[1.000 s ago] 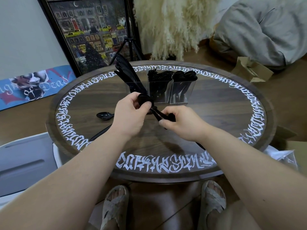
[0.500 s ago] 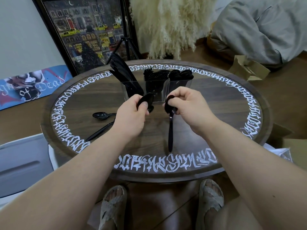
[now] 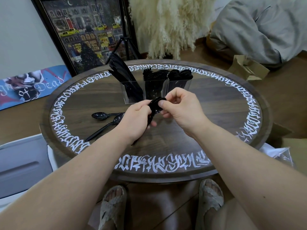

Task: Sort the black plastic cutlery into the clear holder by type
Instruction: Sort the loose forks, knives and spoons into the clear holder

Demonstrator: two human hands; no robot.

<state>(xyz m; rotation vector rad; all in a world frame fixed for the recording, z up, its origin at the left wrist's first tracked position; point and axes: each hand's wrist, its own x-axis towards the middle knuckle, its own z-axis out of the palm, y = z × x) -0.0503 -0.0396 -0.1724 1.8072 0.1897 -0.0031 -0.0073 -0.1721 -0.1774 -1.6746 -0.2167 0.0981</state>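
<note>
Over the round worktop (image 3: 207, 123), left hand (image 3: 135, 121) grips stacked black spoons (image 3: 155, 104); right hand (image 3: 180, 110) pinches the bowls w/ thumb & fingers. Two loose spoons (image 3: 106, 119) lie left. Beyond, clear holder (image 3: 154, 91) keeps knives, forks, spoons in separate sections.

Two loose spoons (image 3: 106, 120) left on table (image 3: 216, 117); holder (image 3: 156, 90) blocks far centre.

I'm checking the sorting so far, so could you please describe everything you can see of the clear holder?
The clear holder looks like transparent plastic, with three compartments side by side. It stands upright on the far half of the round wooden table, just beyond both hands. The left compartment holds knives leaning left, the middle forks, the right spoons. Neither hand appears to touch it.
</note>
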